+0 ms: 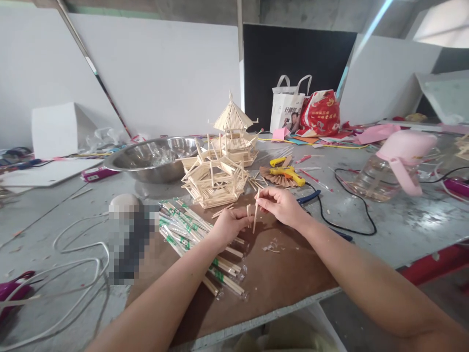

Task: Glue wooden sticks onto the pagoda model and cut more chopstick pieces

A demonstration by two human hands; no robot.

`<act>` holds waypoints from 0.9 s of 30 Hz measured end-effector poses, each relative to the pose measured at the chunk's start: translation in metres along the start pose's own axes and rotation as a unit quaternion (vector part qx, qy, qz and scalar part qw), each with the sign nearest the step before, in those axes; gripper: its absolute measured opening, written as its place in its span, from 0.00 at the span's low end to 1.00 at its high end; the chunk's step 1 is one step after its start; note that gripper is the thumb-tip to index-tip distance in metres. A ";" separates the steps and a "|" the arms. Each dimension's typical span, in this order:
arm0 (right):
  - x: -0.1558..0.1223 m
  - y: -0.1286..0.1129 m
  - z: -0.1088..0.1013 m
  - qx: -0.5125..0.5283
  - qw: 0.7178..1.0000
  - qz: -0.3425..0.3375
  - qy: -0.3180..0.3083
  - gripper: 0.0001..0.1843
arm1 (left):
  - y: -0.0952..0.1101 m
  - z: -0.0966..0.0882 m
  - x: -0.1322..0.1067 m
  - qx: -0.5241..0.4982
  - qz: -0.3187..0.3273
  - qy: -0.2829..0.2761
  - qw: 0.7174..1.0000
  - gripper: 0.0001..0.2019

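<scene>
My left hand (231, 226) pinches short pieces of wooden chopstick (249, 213) between thumb and fingers. Just beside it, my right hand (275, 205) grips a longer wooden stick (256, 215), held nearly upright. Both hands are above a brown board (286, 274). Under and left of my left forearm lie several wrapped chopsticks (190, 239) with green-marked sleeves. Beyond my hands stands an open framework of glued sticks (216, 183), and behind it a small stick pagoda (234, 120) with a pointed roof. Small wood scraps (271, 245) are scattered on the board.
A steel basin (154, 164) stands left of the models. A yellow glue gun (287, 173), blue-handled pliers (309, 198) and a black cable lie to the right. Farther right is a pink-lidded bottle (388, 168). Bags (320, 115) stand at the back; a white cable (78, 259) loops at left.
</scene>
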State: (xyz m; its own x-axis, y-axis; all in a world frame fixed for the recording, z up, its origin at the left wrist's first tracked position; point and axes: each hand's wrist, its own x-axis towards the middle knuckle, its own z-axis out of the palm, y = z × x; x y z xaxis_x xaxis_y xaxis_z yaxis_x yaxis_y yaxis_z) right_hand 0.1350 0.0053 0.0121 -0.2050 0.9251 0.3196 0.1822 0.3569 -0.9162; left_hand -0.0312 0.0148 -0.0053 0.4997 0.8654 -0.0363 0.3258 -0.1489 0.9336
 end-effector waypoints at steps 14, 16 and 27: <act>-0.005 0.001 -0.002 -0.028 0.999 -0.031 0.003 0.07 | 0.000 0.001 0.002 0.135 0.036 -0.029 0.990 0.12; -0.005 0.002 -0.001 -0.030 0.999 -0.030 0.002 0.07 | -0.001 0.002 0.002 0.163 0.048 -0.025 0.985 0.11; -0.008 -0.003 0.004 -0.018 1.000 -0.022 -0.012 0.08 | 0.000 0.001 0.000 0.234 0.094 -0.014 0.968 0.10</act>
State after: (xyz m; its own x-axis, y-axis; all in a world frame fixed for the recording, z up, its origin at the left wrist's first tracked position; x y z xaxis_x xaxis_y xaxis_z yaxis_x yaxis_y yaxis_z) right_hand 0.1325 -0.0032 0.0110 -0.2367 0.9051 0.3533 0.2075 0.4023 -0.8917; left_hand -0.0305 0.0148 -0.0052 0.6043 0.7901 0.1029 0.5514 -0.5080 0.6618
